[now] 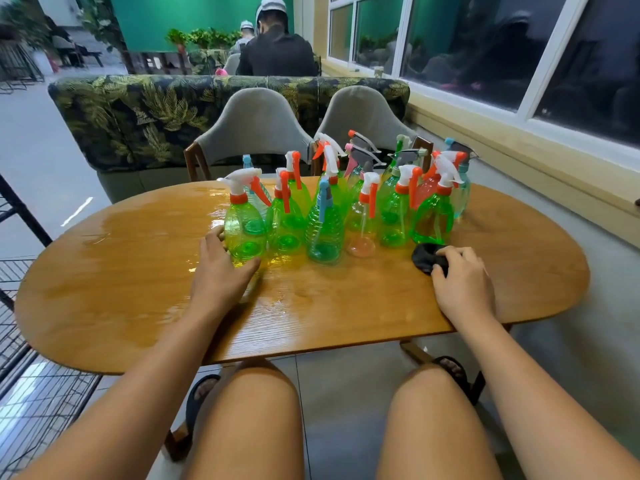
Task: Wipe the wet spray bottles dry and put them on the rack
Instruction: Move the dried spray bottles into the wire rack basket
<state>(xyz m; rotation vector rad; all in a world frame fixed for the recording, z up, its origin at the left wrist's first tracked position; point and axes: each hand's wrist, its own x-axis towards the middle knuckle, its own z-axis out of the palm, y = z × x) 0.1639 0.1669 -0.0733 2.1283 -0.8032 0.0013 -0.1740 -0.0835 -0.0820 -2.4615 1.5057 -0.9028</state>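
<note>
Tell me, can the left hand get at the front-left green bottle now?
Likely yes. The left hand is at the base of the green bottle, thumb in front; nothing stands between them.

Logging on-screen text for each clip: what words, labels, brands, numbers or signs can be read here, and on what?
None: no text can be read in this view.
On the spray bottles: no labels or print show, including the green bottle the left hand grips.
On the cloth in the right hand: no tag shows.
On the table: no markings.
</note>
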